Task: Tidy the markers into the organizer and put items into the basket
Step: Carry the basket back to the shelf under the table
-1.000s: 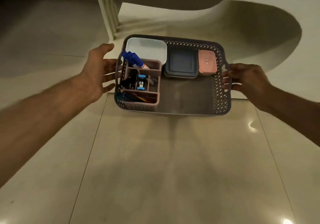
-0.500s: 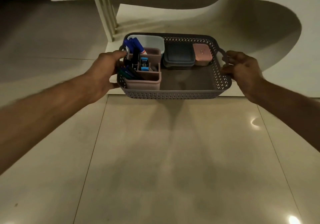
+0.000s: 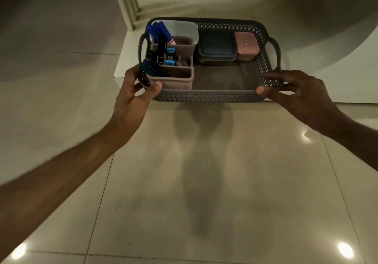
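Basket (image 3: 206,97), a grey lattice-walled tray with a loop handle at each end, is held over the pale tiled floor (image 3: 204,182) by both of the person's hands at its near corners. On the left, the left hand (image 3: 133,98) reaches in from the lower left on a long bare forearm, its grip closed on the basket's near left corner: the thumb lies over the rim against the organizer, the fingers curl round the outside of the left wall. Inside, the pink organizer (image 3: 173,73) fills the left end of the basket, touching the near wall, and is divided into several compartments. Markers (image 3: 161,49) stand and lean in it: blue-capped ones at its far side, one tall black one upright, dark green and purple ones tilted toward the left hand; their exact number cannot be told. Two small blue-and-black items sit in a middle compartment. Behind the organizer, in the far left corner, is one white container (image 3: 184,28). Just beside it along the far wall is one dark grey lidded box (image 3: 216,47), and next one pink box (image 3: 245,45), touching it. The near right part of the basket floor is bare. On the right, the right hand (image 3: 294,92) pinches the near right corner, thumb on the near rim, fingers spread along the right wall.
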A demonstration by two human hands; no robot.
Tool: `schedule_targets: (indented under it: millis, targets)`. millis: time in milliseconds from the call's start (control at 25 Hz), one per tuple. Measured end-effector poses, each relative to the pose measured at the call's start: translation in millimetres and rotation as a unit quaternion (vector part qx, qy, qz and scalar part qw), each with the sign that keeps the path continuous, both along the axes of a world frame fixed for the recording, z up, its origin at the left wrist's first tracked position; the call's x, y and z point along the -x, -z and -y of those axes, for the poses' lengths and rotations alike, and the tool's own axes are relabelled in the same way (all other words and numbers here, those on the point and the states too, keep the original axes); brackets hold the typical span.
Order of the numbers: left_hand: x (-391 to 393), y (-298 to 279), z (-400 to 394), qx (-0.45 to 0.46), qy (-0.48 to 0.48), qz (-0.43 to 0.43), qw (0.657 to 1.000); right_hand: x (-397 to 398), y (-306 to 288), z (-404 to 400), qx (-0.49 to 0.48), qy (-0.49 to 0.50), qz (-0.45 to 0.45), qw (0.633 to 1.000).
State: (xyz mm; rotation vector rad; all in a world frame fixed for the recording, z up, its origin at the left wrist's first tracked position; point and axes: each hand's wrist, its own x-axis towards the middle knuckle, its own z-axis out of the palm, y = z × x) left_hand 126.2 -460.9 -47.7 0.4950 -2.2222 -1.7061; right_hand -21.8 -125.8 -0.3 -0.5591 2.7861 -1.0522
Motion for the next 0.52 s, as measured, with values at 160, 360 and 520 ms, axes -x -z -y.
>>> schedule_targets:
  millis: [160, 360, 520]
  targets:
    - [27.5, -0.8, 3.3, -0.018, -0.007, -0.032, 0.999, 17.7, -0.9, 5.3, 0.031, 0.045, 0.02, 0.998]
    - [89.3, -5.6, 9.0, -0.026, -0.108, -0.028, 0.993, 72.9, -2.6, 23.8, 0.108, 0.09, 0.078, 0.987]
    - [132.5, -5.3, 29.2, -0.012, -0.128, 0.002, 0.992, 108.1, -13.8, 31.4, 0.104, 0.088, 0.13, 0.982]
